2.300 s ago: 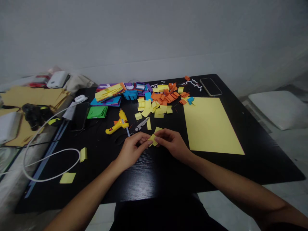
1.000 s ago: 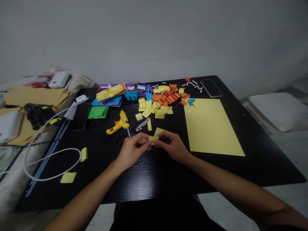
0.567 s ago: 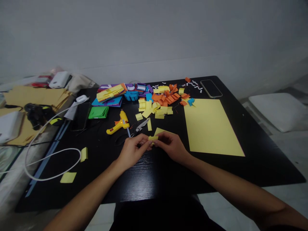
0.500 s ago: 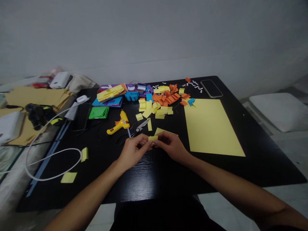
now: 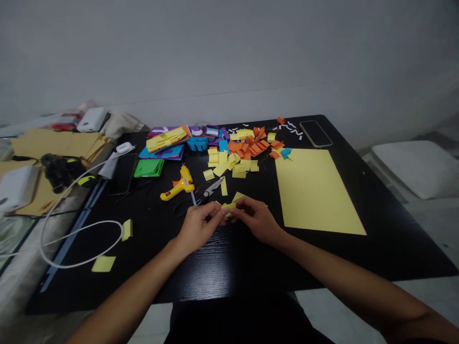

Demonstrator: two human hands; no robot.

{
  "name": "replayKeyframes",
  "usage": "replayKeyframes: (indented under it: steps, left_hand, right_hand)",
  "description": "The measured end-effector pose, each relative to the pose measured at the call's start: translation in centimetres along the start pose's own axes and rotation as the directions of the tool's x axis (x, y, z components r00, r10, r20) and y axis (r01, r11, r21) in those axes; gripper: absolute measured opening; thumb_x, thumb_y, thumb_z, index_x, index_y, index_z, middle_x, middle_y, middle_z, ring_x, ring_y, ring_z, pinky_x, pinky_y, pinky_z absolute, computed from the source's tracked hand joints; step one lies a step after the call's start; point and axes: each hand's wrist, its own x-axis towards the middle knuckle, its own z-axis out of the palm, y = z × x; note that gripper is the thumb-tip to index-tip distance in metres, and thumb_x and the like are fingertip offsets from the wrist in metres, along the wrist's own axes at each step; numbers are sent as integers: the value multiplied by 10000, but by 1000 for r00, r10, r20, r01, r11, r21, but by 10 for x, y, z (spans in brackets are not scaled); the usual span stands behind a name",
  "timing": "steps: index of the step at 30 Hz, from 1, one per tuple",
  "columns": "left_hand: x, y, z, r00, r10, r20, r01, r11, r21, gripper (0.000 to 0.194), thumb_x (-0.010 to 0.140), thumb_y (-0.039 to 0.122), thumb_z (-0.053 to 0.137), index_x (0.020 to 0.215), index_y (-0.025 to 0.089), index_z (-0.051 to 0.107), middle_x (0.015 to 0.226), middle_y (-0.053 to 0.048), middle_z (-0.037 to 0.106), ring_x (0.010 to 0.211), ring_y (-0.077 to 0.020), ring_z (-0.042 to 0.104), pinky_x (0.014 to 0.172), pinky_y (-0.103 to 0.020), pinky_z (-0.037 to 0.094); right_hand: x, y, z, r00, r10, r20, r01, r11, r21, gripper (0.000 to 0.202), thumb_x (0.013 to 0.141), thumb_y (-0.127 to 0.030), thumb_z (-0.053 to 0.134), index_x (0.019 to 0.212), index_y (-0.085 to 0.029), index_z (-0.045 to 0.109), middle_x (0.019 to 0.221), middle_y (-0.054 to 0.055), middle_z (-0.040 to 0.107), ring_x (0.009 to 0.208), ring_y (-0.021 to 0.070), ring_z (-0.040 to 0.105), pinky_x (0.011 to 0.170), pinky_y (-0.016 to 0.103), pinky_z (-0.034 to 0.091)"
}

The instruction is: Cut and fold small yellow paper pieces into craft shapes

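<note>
Between my two hands, close above the black table, is a small folded piece of yellow paper (image 5: 228, 206). My left hand (image 5: 201, 222) pinches its left end between thumb and fingers. The right end sits in the pinch of my right hand (image 5: 257, 219). Just behind my fingers lies a larger yellow paper piece (image 5: 239, 196), partly hidden by the right hand. Scissors (image 5: 213, 187) rest beyond my left hand, their dark handles partly covered. Beside them is a yellow glue gun (image 5: 181, 184) with a glue stick in its back end.
Yellow paper pieces (image 5: 224, 162) and orange ones (image 5: 254, 145) are heaped at the table's back. A large yellow sheet (image 5: 319, 191) lies right, below a phone (image 5: 315, 133). Folded green paper (image 5: 149, 168), another phone (image 5: 122, 174) and a looped white cable (image 5: 81, 265) are on the left.
Both hands stay almost in place, still pinching the yellow paper. Its shape between the fingers looks slightly more bent or tilted. The whole view has shifted a little.
</note>
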Motion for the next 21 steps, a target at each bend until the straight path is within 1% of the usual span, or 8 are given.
replayKeyframes:
  steps: [3, 5, 7, 10, 12, 15, 17, 21]
  left_hand:
    - [1, 0, 0, 1000, 4, 8, -5, 998, 62, 269, 961, 333, 612, 766, 167, 694, 662, -11, 739, 593, -122, 679, 574, -192, 493]
    - [1, 0, 1, 999, -8, 34, 6, 998, 68, 261, 948, 335, 624, 760, 168, 692, 632, -7, 729, 564, -118, 668, 541, -184, 477]
    - [1, 1, 1, 998, -31, 59, 29, 999, 31, 251, 948, 340, 620, 779, 168, 692, 638, -8, 733, 560, -121, 678, 533, -182, 490]
    - [0, 3, 3, 995, -65, 71, 68, 997, -40, 246, 955, 357, 614, 823, 168, 699, 713, -26, 758, 611, -135, 714, 571, -200, 544]
    - [-1, 4, 3, 994, -78, 76, 84, 993, -80, 253, 957, 371, 617, 839, 164, 701, 750, -38, 766, 633, -142, 728, 590, -213, 568]
    - [-2, 4, 5, 993, -83, 89, 93, 990, -106, 277, 958, 391, 621, 834, 156, 699, 755, -52, 770, 631, -151, 735, 577, -217, 575]
    - [-2, 3, 5, 994, -82, 79, 90, 991, -100, 290, 958, 400, 621, 822, 155, 696, 743, -55, 771, 630, -154, 737, 573, -218, 576]
    - [-2, 2, 8, 997, -68, 24, 70, 993, -94, 292, 958, 405, 622, 808, 163, 689, 716, -40, 767, 620, -151, 735, 597, -225, 585]
  right_hand:
    - [1, 0, 0, 999, -12, -30, 13, 1000, 19, 258, 857, -436, 732, 930, -189, 711, 880, 29, 722, 710, 159, 681, 731, 314, 578]
    - [1, 0, 0, 999, -16, -40, 16, 1000, 7, 255, 862, -434, 725, 932, -188, 728, 913, 41, 738, 738, 165, 685, 741, 314, 577]
    - [1, -1, 0, 999, -14, -41, 14, 1000, 1, 252, 863, -431, 727, 946, -193, 741, 945, 48, 753, 775, 172, 692, 759, 319, 577]
    - [0, -2, 1, 999, -5, -42, 7, 998, 57, 282, 815, -426, 787, 991, -211, 740, 959, 44, 764, 840, 189, 709, 789, 328, 576]
    - [0, -2, 1, 999, 0, -53, 6, 995, 103, 304, 777, -427, 823, 975, -216, 729, 930, 37, 762, 857, 195, 713, 804, 333, 572]
    - [-1, -2, 0, 996, 7, -87, 3, 993, 117, 313, 755, -427, 843, 940, -215, 705, 844, 19, 737, 807, 184, 705, 794, 329, 564]
    - [-1, -2, -1, 996, 13, -88, -2, 993, 121, 314, 763, -422, 837, 949, -214, 693, 836, 16, 726, 797, 177, 698, 786, 324, 561]
    - [1, -2, 0, 997, 39, -74, -24, 981, 192, 346, 762, -422, 832, 970, -211, 653, 910, 23, 714, 829, 167, 693, 789, 316, 566]
